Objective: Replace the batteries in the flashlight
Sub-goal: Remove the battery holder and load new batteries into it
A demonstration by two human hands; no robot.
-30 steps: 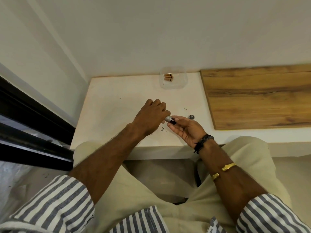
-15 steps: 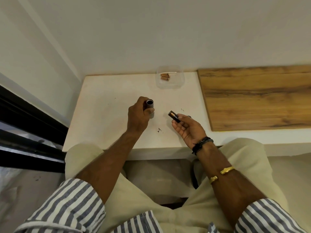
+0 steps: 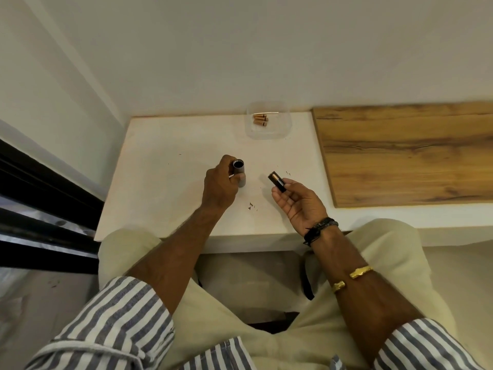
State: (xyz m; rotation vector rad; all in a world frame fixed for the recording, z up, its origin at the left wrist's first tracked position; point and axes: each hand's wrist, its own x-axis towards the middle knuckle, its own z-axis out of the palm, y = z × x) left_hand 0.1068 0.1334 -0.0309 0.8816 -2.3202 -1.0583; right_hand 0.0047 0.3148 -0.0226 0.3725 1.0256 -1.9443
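My left hand (image 3: 220, 186) grips the grey flashlight body (image 3: 239, 172) upright on the white table (image 3: 165, 166), its open dark end facing up. To its right, my right hand (image 3: 298, 202) holds a black and copper battery holder (image 3: 277, 180) between thumb and fingers, raised a little above the table and apart from the flashlight body. A clear plastic container (image 3: 268, 132) at the back of the table holds three copper-coloured batteries (image 3: 260, 120).
A wooden board (image 3: 405, 153) covers the table's right part. White walls rise behind and to the left. A dark window frame (image 3: 45, 209) runs along the left. Small dark specks (image 3: 252, 206) lie on the table near the front edge. My knees are under the table edge.
My hands have come apart: the left drew the flashlight body away to the left and stood it upright, leaving the battery holder bare in my right hand. Since half a second ago, little has moved.
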